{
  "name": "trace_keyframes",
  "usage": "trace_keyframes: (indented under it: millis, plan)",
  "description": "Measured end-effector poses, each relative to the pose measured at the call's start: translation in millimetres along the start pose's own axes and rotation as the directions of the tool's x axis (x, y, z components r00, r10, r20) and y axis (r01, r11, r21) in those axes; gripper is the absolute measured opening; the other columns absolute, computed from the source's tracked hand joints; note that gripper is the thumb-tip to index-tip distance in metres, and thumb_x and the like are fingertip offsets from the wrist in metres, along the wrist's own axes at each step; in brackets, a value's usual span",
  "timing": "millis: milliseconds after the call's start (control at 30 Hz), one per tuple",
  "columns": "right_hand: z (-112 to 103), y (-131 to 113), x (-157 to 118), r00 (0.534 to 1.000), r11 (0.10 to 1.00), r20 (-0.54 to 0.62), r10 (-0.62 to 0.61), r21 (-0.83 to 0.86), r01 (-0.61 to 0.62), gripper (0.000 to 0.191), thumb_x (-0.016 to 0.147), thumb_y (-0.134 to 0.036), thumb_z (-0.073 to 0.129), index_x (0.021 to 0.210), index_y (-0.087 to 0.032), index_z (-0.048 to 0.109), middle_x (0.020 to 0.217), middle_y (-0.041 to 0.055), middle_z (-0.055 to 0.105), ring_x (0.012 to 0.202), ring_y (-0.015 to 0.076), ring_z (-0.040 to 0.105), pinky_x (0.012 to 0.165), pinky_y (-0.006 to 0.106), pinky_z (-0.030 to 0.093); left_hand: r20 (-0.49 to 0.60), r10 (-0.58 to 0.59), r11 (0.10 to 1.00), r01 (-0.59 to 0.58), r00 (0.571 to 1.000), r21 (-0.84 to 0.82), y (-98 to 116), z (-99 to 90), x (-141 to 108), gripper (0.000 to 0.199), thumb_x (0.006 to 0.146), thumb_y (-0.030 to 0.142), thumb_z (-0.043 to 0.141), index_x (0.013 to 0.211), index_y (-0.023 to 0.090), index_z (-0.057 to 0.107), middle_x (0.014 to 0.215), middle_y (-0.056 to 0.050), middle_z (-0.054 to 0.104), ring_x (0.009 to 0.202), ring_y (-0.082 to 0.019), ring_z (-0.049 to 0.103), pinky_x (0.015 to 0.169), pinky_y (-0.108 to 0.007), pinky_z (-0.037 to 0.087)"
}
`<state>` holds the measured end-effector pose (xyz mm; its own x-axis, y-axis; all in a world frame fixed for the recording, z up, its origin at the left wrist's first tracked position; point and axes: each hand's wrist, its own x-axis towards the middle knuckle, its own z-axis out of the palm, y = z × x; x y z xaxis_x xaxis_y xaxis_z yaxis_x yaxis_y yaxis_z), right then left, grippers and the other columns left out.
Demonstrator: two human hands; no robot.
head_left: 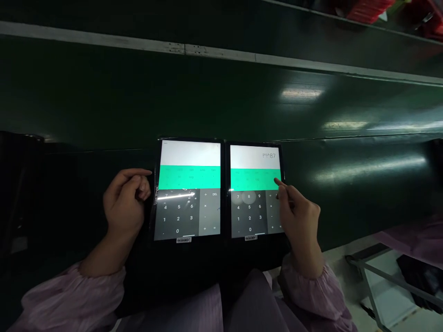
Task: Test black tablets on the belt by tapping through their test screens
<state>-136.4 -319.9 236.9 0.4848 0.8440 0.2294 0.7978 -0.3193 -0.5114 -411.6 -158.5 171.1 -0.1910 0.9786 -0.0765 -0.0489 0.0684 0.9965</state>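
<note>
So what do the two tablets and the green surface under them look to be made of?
Left tablet and right tablet: glossy glass fronts, probably, since the left one carries a bright glare streak; dark frames, material unclear. Green surface: smooth, semi-gloss, possibly rubber or PVC belting, mirroring the ceiling lights softly.

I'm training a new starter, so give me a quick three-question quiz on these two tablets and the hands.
1. True or false: both tablets show a calculator keypad.
2. Which tablet has digits in its display: A the left, B the right, C both?
3. Fill in: the right hand's index finger points at the right tablet's ____ band.

Key:
1. True: left tablet and right tablet both show keypads.
2. B.
3. Green: the right hand points there, while the left hand rests at the left tablet's edge.
</note>
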Motion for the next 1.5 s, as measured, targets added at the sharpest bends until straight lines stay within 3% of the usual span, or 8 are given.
trace_keyframes:
  millis: [167, 333, 533, 667, 900, 1200, 1367, 1500]
  plan:
    - [7.8, -7.0, -0.8, 0.992, 0.998, 0.119, -0.044, 0.052, 0.038, 0.038, 0.105, -0.029, 0.051, 0.112, -0.013, 0.085, 0.055, 0.0, 0.065, 0.039, 0.0062, 0.031, 0.04, 0.022, 0.029, -0.062, 0.068, 0.998, -0.069, 0.996, -0.011, -9.7, -3.6, 2.6, 0.009, 0.064, 0.022, 0.063, 0.071, 0.019, 0.068, 0.062, 0.001, 0.055, 0.06, -0.014, 0.054, 0.058, -0.029, 0.045]
    - [5.5, -3.2, 0.1, 0.998, 0.999, -0.021, 0.051, 0.017, -0.051, 0.039, 0.105, -0.031, 0.052, 0.089, -0.014, 0.084, 0.052, -0.0004, 0.062, 0.039, 0.0059, 0.04, 0.041, 0.019, 0.029, -0.099, 0.11, 0.994, -0.11, 0.989, -0.002, -16.3, -2.2, -0.6, 0.006, 0.07, 0.019, 0.066, 0.075, 0.022, 0.069, 0.08, -0.001, 0.068, 0.079, -0.017, 0.065, 0.088, -0.034, 0.057]
    - [7.4, -10.0, 4.7, 0.997, 0.999, 0.072, -0.035, -0.009, 0.036, 0.039, 0.106, -0.031, 0.051, 0.095, -0.014, 0.084, 0.057, 0.0025, 0.07, 0.036, 0.0057, 0.038, 0.041, 0.021, 0.029, -0.015, 0.029, 0.996, -0.03, 0.999, -0.086, -16.4, 3.8, -9.0, 0.018, 0.082, 0.022, 0.069, 0.1, 0.023, 0.072, 0.124, -0.009, 0.074, 0.135, -0.027, 0.064, 0.127, -0.046, 0.042]
    - [16.5, -39.7, 4.9, 0.993, 0.994, 0.052, -0.108, 0.015, 0.108, 0.041, 0.109, -0.03, 0.049, 0.092, -0.015, 0.084, 0.067, 0.0048, 0.076, 0.038, 0.0051, 0.042, 0.042, 0.021, 0.031, 0.07, -0.002, 0.992, 0.011, 0.998, -0.128, -17.5, 2.8, -15.9, 0.023, 0.086, 0.026, 0.07, 0.108, 0.023, 0.074, 0.13, -0.009, 0.074, 0.141, -0.029, 0.061, 0.13, -0.046, 0.038]
    - [62.9, -91.3, -3.2, 0.898, 0.958, 0.338, -0.283, 0.062, 0.279, 0.046, 0.114, -0.032, 0.041, 0.131, -0.013, 0.08, 0.058, 0.0021, 0.069, 0.045, 0.0108, 0.052, 0.049, 0.024, 0.033, 0.238, -0.076, 0.996, 0.083, 0.968, -0.021, -13.4, -6.1, -23.4, 0.038, 0.089, 0.029, 0.069, 0.127, 0.026, 0.068, 0.146, -0.008, 0.069, 0.153, -0.03, 0.051, 0.134, -0.05, 0.033]
    - [61.6, -87.4, 4.3, 0.958, 0.988, 0.24, -0.154, 0.007, 0.157, 0.04, 0.108, -0.027, 0.047, 0.099, -0.014, 0.084, 0.092, 0.0114, 0.086, 0.038, 0.0067, 0.042, 0.045, 0.024, 0.032, 0.385, -0.143, 0.987, 0.158, 0.912, -0.007, -13.1, -16.2, -21.0, 0.057, 0.084, 0.027, 0.073, 0.139, 0.026, 0.061, 0.162, -0.011, 0.056, 0.156, -0.029, 0.049, 0.13, -0.049, 0.041]
    - [68.3, -91.6, 2.1, 0.922, 0.97, 0.303, -0.241, 0.05, 0.237, 0.042, 0.109, -0.028, 0.045, 0.125, -0.014, 0.081, 0.08, 0.0077, 0.084, 0.048, 0.0107, 0.059, 0.05, 0.023, 0.038, 0.387, -0.129, 0.991, 0.132, 0.913, 0.02, -14.1, -16.9, -20.6, 0.056, 0.083, 0.025, 0.072, 0.138, 0.025, 0.06, 0.163, -0.013, 0.053, 0.157, -0.03, 0.046, 0.131, -0.049, 0.04]
    - [64.8, -87.0, 4.0, 0.951, 0.98, 0.237, -0.198, 0.045, 0.193, 0.039, 0.108, -0.023, 0.047, 0.11, -0.01, 0.084, 0.077, 0.0077, 0.083, 0.039, 0.0076, 0.044, 0.042, 0.024, 0.03, 0.425, -0.122, 0.992, 0.127, 0.897, 0.018, -15.8, -18.6, -19.7, 0.06, 0.083, 0.024, 0.071, 0.141, 0.026, 0.056, 0.166, -0.013, 0.048, 0.16, -0.031, 0.043, 0.132, -0.052, 0.038]
